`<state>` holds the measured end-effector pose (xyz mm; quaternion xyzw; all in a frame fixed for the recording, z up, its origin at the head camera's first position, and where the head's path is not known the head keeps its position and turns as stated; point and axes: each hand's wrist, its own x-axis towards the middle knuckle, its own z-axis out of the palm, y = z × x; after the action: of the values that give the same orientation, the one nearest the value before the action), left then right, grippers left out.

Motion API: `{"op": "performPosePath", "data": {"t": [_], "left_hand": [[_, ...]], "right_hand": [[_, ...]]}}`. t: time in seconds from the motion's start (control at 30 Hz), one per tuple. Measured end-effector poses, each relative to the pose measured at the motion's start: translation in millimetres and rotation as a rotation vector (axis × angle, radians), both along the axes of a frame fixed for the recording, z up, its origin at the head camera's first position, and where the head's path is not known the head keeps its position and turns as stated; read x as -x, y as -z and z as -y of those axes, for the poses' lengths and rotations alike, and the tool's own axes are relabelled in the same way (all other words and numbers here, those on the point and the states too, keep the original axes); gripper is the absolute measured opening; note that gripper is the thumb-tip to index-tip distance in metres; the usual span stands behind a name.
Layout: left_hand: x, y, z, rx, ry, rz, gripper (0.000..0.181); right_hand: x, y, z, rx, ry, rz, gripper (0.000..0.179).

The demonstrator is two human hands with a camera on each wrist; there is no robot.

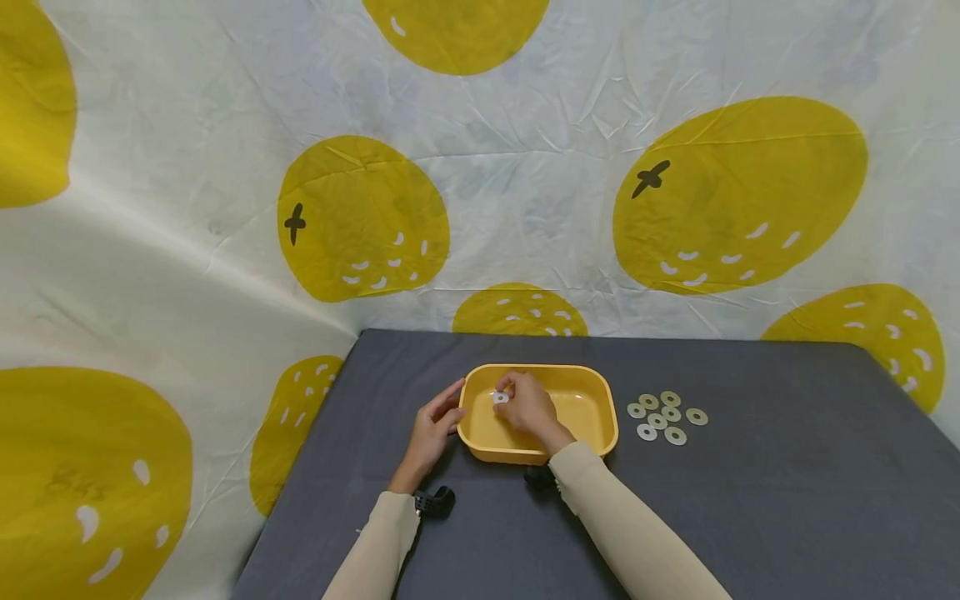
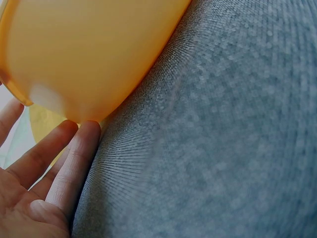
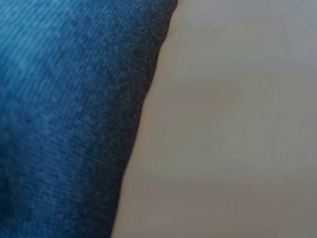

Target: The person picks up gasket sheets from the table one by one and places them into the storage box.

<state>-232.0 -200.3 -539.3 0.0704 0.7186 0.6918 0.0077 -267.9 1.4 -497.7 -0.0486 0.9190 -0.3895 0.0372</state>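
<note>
A yellow plastic basin (image 1: 577, 408) sits on the dark tablecloth in the head view. My right hand (image 1: 528, 406) reaches over its near side and pinches a flat metal washer (image 1: 501, 398) between fingers and thumb, low inside the basin's left part. At the basin's left end is my left hand (image 1: 431, 429), its fingers extended against the outside. In the left wrist view the fingertips (image 2: 89, 130) meet the lower wall of the basin (image 2: 99, 54). The right wrist view holds only a beige sleeve (image 3: 228, 129) and dark cloth; the right hand is out of that picture.
Several loose washers (image 1: 657, 421) lie in a cluster on the tablecloth (image 1: 787, 467), just right of the basin. A pale curtain (image 1: 525, 208) printed with yellow fruit hangs behind the table and along its left. Black wrist devices (image 1: 437, 502) sit below both hands.
</note>
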Motion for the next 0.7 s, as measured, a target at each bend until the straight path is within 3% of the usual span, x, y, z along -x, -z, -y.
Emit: {"op": "performPosePath", "data": {"t": [0.23, 0.53, 0.7], "left_hand": [[2.3, -2.5, 2.4, 0.017, 0.034, 0.025, 0.052], [-0.8, -2.0, -0.3, 0.012, -0.005, -0.009, 0.049], [-0.3, -0.4, -0.7, 0.013, -0.017, -0.012, 0.049]], "right_hand": [[-0.3, 0.4, 0.3, -0.018, -0.014, 0.007, 0.025], [-1.2, -1.5, 0.3, -0.050, -0.021, 0.027, 0.031], [-1.5, -3.2, -0.6, -0.029, -0.003, 0.025, 0.026]]}}
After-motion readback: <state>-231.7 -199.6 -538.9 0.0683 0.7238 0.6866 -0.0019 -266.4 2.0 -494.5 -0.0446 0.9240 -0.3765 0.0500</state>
